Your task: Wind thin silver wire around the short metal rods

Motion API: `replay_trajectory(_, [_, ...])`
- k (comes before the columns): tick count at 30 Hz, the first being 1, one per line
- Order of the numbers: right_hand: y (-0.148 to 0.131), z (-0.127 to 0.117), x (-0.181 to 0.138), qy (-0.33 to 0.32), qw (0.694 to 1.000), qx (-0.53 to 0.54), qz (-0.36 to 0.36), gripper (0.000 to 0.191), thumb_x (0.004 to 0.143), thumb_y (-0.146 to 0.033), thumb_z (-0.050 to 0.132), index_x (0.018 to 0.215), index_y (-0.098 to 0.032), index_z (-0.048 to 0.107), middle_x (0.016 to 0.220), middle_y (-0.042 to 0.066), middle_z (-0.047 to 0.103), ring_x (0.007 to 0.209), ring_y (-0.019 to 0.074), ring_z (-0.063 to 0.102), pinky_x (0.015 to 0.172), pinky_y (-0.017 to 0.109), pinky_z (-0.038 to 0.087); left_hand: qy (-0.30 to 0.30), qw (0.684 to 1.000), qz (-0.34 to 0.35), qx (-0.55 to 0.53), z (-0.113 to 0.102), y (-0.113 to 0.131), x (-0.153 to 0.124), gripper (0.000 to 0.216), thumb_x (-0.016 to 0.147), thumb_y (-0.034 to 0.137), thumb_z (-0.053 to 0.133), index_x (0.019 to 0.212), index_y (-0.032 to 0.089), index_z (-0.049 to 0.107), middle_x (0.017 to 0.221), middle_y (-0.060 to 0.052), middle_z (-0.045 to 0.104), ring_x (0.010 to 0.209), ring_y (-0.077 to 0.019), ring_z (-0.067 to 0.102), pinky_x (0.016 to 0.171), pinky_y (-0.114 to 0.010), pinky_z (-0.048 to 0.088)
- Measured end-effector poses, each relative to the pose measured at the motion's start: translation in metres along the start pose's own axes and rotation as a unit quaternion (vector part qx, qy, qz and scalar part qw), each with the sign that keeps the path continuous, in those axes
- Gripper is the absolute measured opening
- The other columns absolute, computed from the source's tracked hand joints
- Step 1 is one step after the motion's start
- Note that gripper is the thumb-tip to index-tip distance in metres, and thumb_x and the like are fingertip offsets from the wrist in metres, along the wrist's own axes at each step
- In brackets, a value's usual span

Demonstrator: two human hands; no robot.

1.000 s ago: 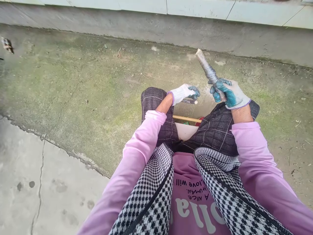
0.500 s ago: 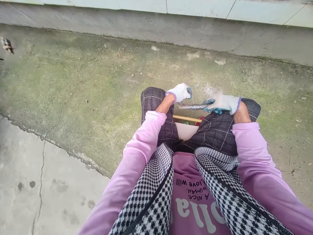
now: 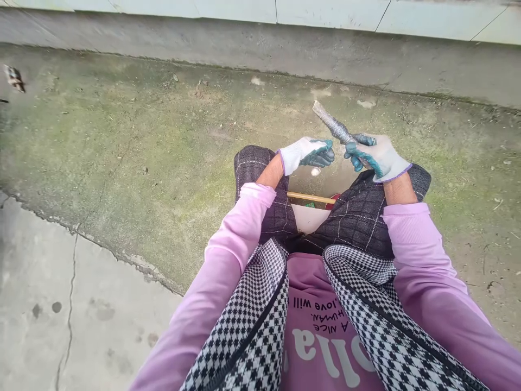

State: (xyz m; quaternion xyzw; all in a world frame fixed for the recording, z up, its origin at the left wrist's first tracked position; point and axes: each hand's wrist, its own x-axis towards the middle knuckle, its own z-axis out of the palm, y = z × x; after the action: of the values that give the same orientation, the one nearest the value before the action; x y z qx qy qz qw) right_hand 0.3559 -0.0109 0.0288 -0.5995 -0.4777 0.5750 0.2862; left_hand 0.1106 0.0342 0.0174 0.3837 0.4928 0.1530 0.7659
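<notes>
Compared with half a second earlier, the wire-wound stick (image 3: 337, 129) slants toward the upper part of the frame instead of lying nearly level, and the left fingers are nearer the right hand (image 3: 378, 156). At the upper left, a scrap (image 3: 14, 78), too blurred to identify, lies on the ground (image 3: 163, 136).

Left of centre, the left hand (image 3: 307, 155), gloved, extends past the left knee (image 3: 253, 168), fingers curled inward; whether they grip anything cannot be told. Just below them shows a pale disc (image 3: 315, 171), possibly the end of another rod. Between the knees a yellow bar (image 3: 311, 197) spans the gap above a white surface (image 3: 310, 220), its support out of sight.

Right of centre, the stick points up and left, its base enclosed by the right hand, also gloved, above the right knee (image 3: 419, 179). Gripping the base presumably keeps the wound length exposed; the knees probably offer the wrists a rest.

Lettering appears only on the shirt (image 3: 309, 271), lower centre, inverted in the frame: "love will", "A NICE HUMAN" and, larger, "olla", partly covered by the vest (image 3: 240, 326). No brand is legible.
</notes>
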Motion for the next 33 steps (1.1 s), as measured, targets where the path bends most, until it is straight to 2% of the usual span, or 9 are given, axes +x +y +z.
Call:
replay_trajectory(6, [-0.017,0.001,-0.009,0.001,0.996,0.086,0.012,0.047,0.082,-0.049,0.112,0.105,-0.026,0.079,0.085,0.003,0.08,0.063,0.0144,0.059,0.052,0.027,0.057,0.005,1.0,0.006,0.007,0.003,-0.002,-0.002,0.059,0.133,0.046,0.071,0.086,0.013,0.083,0.076,-0.009,0.084,0.066,-0.0149,0.074,0.072,-0.025,0.058])
replay_trajectory(9, [-0.018,-0.002,-0.009,0.043,0.994,0.1,0.01,0.05,0.089,-0.056,0.109,0.114,-0.027,0.077,0.081,0.001,0.078,0.062,0.0144,0.058,0.052,0.027,0.055,-0.012,1.0,0.01,-0.021,0.002,0.007,-0.008,0.07,0.124,0.076,0.079,0.095,0.012,0.086,0.075,-0.009,0.083,0.07,-0.0191,0.08,0.077,-0.027,0.063])
replay_trajectory(12, [-0.013,-0.005,-0.006,0.078,0.991,0.107,0.008,0.052,0.094,-0.061,0.107,0.117,-0.028,0.075,0.08,0.0,0.076,0.06,0.0146,0.059,0.053,0.027,0.056,-0.018,0.998,0.015,-0.054,0.0,0.017,-0.016,0.079,0.12,0.09,0.076,0.112,0.012,0.088,0.073,-0.005,0.079,0.07,-0.0175,0.079,0.08,-0.026,0.066])
replay_trajectory(15, [-0.008,-0.009,-0.002,0.088,0.988,0.125,0.015,0.051,0.093,-0.058,0.107,0.118,-0.028,0.074,0.08,0.0,0.076,0.06,0.0138,0.059,0.053,0.025,0.055,-0.013,0.996,0.04,-0.079,-0.002,0.018,-0.021,0.071,0.121,0.084,0.08,0.134,0.014,0.088,0.076,0.001,0.076,0.069,-0.0141,0.075,0.086,-0.026,0.069])
replay_trajectory(17, [-0.007,-0.01,-0.001,0.084,0.988,0.127,0.016,0.052,0.095,-0.059,0.107,0.118,-0.028,0.073,0.079,-0.001,0.075,0.059,0.0133,0.059,0.053,0.025,0.054,-0.004,0.995,0.07,-0.07,-0.006,0.015,-0.022,0.056,0.119,0.064,0.091,0.146,0.015,0.087,0.079,0.005,0.074,0.069,-0.0105,0.071,0.09,-0.025,0.069])
replay_trajectory(20, [-0.009,-0.009,-0.002,0.068,0.991,0.115,0.025,0.05,0.098,-0.06,0.105,0.119,-0.029,0.072,0.078,-0.002,0.074,0.059,0.0133,0.057,0.052,0.025,0.053,0.048,0.993,0.103,-0.03,-0.011,0.009,-0.019,0.044,0.11,0.035,0.1,0.147,0.016,0.087,0.078,0.009,0.065,0.063,-0.0062,0.058,0.084,-0.022,0.065])
replay_trajectory(22, [-0.011,-0.007,-0.003,0.052,0.992,0.108,0.034,0.051,0.095,-0.059,0.106,0.119,-0.029,0.072,0.079,-0.001,0.076,0.061,0.0142,0.057,0.052,0.026,0.053,0.101,0.989,0.104,-0.009,-0.013,0.007,-0.015,0.037,0.11,0.029,0.096,0.144,0.016,0.089,0.073,0.011,0.056,0.059,-0.006,0.048,0.078,-0.023,0.061])
replay_trajectory(28, [-0.013,-0.005,-0.006,0.032,0.995,0.09,0.027,0.059,0.087,-0.065,0.11,0.115,-0.029,0.074,0.08,0.001,0.076,0.062,0.0157,0.058,0.053,0.03,0.054,0.157,0.984,0.085,0.003,-0.015,0.007,-0.004,0.033,0.113,0.029,0.092,0.143,0.015,0.088,0.064,0.011,0.048,0.059,-0.0096,0.049,0.084,-0.03,0.064])
replay_trajectory(33, [-0.01,-0.007,-0.006,0.033,0.993,0.111,0.024,0.05,0.094,-0.059,0.109,0.117,-0.028,0.076,0.082,0.0,0.079,0.063,0.0146,0.058,0.053,0.027,0.053,0.109,0.989,0.098,-0.024,-0.017,0.004,-0.004,0.046,0.114,0.043,0.094,0.152,0.017,0.085,0.061,0.014,0.039,0.054,-0.0082,0.044,0.076,-0.027,0.061])
